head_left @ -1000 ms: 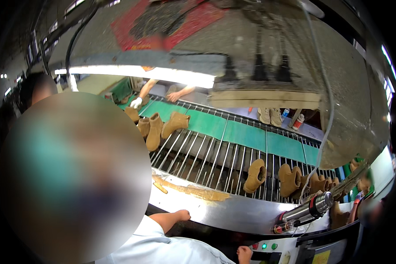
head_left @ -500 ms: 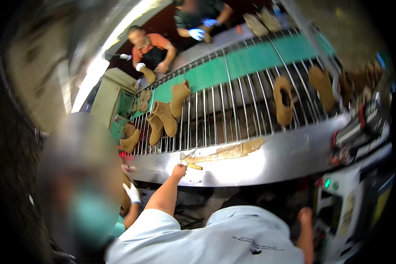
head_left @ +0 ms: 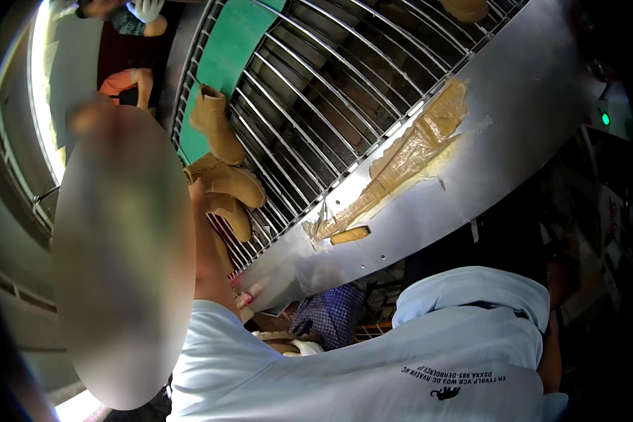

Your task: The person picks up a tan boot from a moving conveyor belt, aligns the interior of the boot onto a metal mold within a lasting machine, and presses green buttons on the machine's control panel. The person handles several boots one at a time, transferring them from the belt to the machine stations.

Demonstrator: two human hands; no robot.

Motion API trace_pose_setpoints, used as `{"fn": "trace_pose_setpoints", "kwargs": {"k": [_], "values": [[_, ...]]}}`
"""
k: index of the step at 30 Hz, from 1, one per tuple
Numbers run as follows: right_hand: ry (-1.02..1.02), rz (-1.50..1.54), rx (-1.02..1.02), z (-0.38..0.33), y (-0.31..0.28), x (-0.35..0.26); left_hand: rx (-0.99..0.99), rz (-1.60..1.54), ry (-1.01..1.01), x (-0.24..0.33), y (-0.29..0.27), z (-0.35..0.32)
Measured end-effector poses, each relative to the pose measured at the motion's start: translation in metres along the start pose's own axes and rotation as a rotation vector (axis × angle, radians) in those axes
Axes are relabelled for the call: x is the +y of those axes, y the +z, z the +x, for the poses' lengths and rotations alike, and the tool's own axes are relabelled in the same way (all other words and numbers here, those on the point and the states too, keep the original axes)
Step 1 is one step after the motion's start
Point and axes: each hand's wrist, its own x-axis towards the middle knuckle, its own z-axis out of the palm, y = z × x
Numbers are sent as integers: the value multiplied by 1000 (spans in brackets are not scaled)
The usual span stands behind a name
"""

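My left arm reaches out to the left, and my left hand (head_left: 197, 190) is at a tan ankle boot (head_left: 225, 181) on the metal rack. A blurred patch covers most of that hand, so its fingers and any grip do not show. A second tan boot (head_left: 218, 126) lies just beyond, and a third tan boot (head_left: 232, 214) lies nearer, beside my forearm. At the lower right, my right arm (head_left: 552, 352) shows as a narrow strip by my shirt; its hand is lost in shadow.
The rack of metal bars (head_left: 316, 98) has a green strip (head_left: 235, 42) along it and a metal ledge (head_left: 499, 141) in front. Brown tape (head_left: 415, 148) and a small yellowish-brown piece (head_left: 349, 235) lie on the ledge. Another tan shoe (head_left: 465, 8) rests far right. People work at the far left.
My left hand has left the ledge beside the yellowish-brown piece and moved left to the boots. The view has turned and come closer to the rack's left end.
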Motion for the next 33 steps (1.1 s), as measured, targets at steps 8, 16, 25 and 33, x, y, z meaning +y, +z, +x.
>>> {"fn": "trace_pose_setpoints", "kwargs": {"k": [8, 16, 25, 33], "values": [[-184, -447, 21, -21, -19, 31, -108, 593, -112, 26, 1, 39], [-245, -388, -23, 11, 26, -65, 94, 542, 79, 36, -35, -86], [-575, 82, 73, -9, 18, -223, 43, 350, 413, 130, -91, -273], [-550, 704, -647, -91, -26, -379, -328, -66, 1073, 314, -138, -492]]}}
